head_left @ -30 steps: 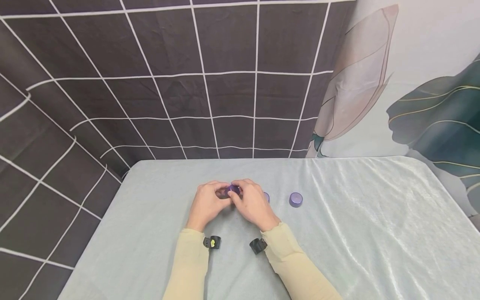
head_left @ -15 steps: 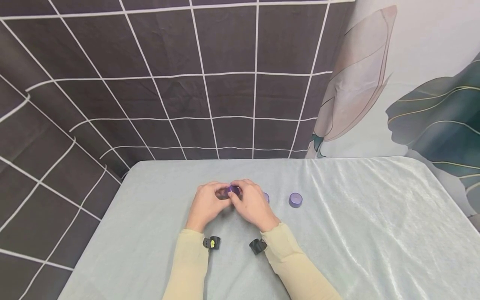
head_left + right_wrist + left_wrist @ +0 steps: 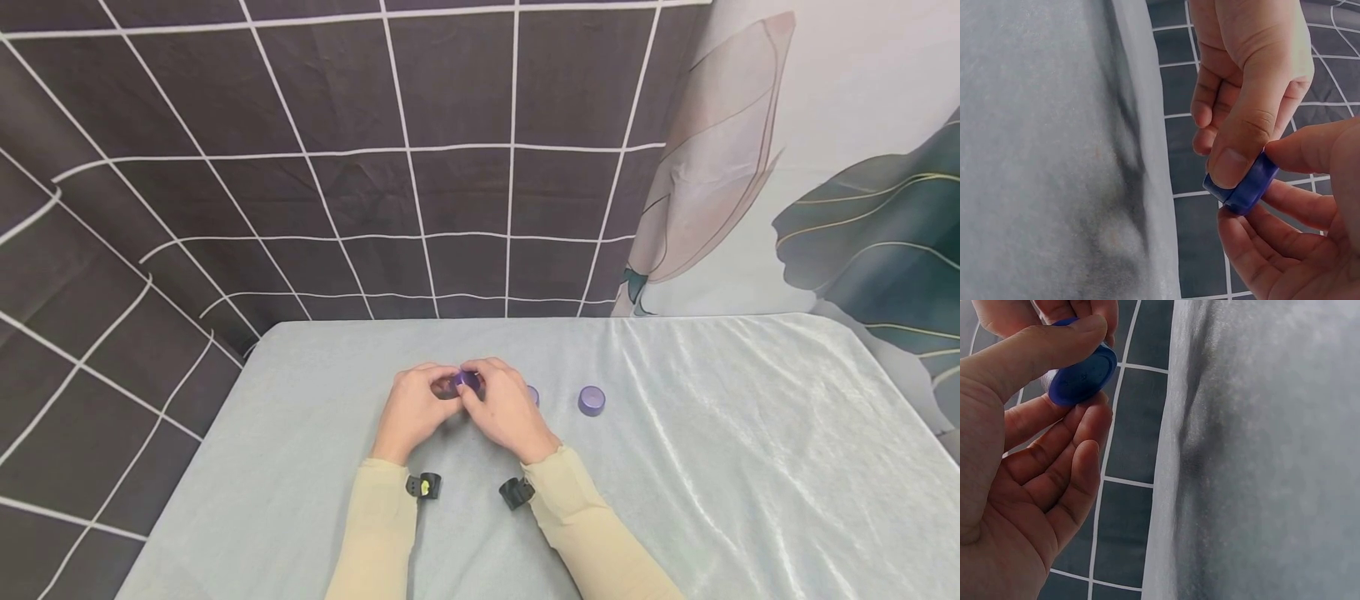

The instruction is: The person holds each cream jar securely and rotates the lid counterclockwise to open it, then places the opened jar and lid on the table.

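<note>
A small purple round container [image 3: 467, 381] is held up between both hands in the head view. My left hand [image 3: 417, 411] pinches one side of it, and my right hand [image 3: 512, 410] pinches the other. In the right wrist view the container [image 3: 1252, 189] is tilted, with a seam between a narrower and a wider part; the left thumb lies on the narrower one. Its flat round face [image 3: 1082, 381] looks blue in the left wrist view. My right hand partly hides a second purple round piece [image 3: 533, 394]. A third purple piece [image 3: 592, 401] sits to the right.
A pale grey cloth [image 3: 712, 467] covers the table. Behind it and at the left hangs a dark curtain [image 3: 457, 192] with white grid lines. A leaf-patterned curtain [image 3: 720, 167] hangs at the back right.
The purple container has turned very slightly between the fingers. Both hands and the other purple pieces stay where they were.
</note>
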`<state>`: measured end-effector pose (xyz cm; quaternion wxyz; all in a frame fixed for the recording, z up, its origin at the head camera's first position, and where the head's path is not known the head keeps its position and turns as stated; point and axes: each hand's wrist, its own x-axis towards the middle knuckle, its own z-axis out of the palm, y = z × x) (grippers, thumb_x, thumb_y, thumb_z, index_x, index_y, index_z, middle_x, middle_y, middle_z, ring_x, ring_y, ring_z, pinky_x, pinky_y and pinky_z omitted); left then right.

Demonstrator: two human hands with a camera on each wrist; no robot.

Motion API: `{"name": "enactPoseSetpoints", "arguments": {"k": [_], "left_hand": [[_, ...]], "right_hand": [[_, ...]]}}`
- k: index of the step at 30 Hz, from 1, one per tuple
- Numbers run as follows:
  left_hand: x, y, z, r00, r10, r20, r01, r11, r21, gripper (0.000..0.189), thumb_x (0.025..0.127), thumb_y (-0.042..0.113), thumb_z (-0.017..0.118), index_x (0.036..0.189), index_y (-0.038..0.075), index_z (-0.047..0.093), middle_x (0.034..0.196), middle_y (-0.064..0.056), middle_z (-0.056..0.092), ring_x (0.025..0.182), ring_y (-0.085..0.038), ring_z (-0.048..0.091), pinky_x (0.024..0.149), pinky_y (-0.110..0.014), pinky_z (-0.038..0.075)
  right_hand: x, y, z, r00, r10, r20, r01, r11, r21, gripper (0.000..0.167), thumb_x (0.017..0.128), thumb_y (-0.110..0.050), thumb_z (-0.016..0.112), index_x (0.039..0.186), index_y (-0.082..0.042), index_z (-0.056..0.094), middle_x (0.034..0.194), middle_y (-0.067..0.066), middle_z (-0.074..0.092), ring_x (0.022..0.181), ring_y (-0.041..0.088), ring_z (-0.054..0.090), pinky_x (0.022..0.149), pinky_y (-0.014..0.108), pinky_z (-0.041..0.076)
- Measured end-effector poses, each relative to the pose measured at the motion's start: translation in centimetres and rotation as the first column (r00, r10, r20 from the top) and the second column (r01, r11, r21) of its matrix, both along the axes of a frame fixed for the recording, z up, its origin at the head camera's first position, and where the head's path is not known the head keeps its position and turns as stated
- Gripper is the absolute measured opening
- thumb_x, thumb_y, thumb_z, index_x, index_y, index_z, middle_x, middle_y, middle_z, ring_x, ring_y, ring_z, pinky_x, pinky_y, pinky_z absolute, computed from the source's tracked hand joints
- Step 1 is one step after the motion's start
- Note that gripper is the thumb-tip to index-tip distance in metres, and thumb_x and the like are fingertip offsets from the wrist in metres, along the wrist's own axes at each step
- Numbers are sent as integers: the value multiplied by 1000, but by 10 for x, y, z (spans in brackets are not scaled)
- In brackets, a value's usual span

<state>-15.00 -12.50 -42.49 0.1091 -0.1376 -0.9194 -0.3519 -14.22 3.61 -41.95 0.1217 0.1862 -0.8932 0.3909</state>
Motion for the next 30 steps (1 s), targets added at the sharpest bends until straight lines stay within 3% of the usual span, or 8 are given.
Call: {"name": "enactPoseSetpoints", "arguments": {"k": [14,30], "left_hand": [[-1,0,0,1000,7,9,-7,1000,19,34,72,16,86,103,7,77,86,2,72,75,-11,65,74,-32,54],[0,3,1,1000,6,24,-7,1000,15,34,72,16,85,103,7,76,88,1,71,74,-11,64,71,-31,54]], "right_hand": [[1,0,0,1000,-15,24,16,998,-55,39,93,-25,68,122,-1,67,113,14,69,93,24,69,84,42,54],[5,-5,0,982,-164,89,170,983,-63,47,91,-40,71,115,0,69,104,14,71,90,24,68,79,42,55]]}}
